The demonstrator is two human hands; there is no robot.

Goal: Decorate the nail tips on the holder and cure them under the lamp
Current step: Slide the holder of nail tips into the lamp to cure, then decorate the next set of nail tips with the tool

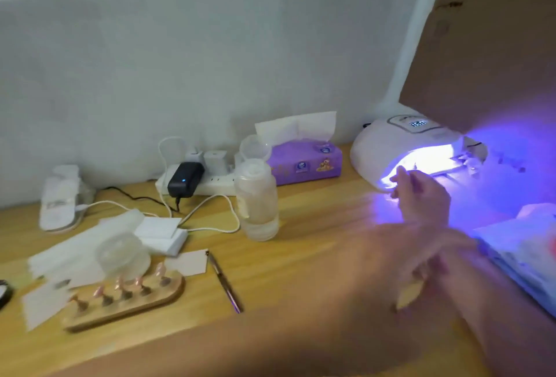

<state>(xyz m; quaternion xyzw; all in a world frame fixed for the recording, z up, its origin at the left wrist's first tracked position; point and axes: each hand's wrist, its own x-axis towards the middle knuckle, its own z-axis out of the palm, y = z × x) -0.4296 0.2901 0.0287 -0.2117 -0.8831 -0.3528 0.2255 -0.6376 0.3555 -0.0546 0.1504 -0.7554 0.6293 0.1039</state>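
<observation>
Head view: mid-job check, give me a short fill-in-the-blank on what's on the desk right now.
1. The wooden nail tip holder carries ___ pink nail tips.
2. In the picture, the pen lies to the ___ of that holder.
3. The purple tissue box sits between the clear bottle and the lit ___.
4. The black adapter is plugged into the white ___.
Missing words: five; right; nail lamp; power strip.
</observation>
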